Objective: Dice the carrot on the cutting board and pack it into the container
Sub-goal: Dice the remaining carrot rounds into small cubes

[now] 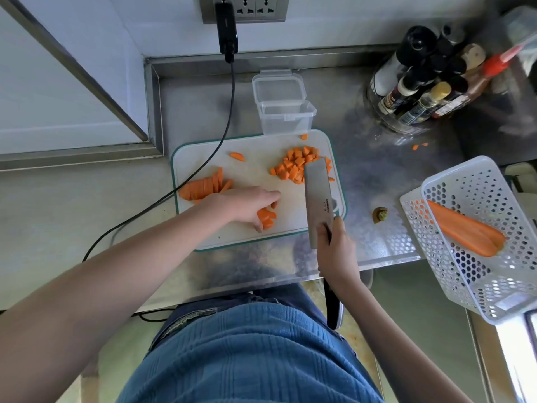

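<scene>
A white cutting board (252,173) with a green rim lies on the steel counter. A heap of diced carrot (296,165) sits at its far right, and carrot strips (203,186) lie fanned at its left. My left hand (250,206) rests on a small bunch of carrot pieces (266,218) near the board's front. My right hand (334,245) grips a cleaver (318,193), whose blade lies along the board's right side, its tip against the diced heap. Just behind the board stands an empty clear container (286,117), and its lid (279,88) leans behind it.
A white perforated basket (470,237) at the right holds a carrot half (465,232). A carrot top (380,214) lies between board and basket. Bottles (427,82) crowd the back right. A black cable (203,167) runs from the wall socket across the board's left corner.
</scene>
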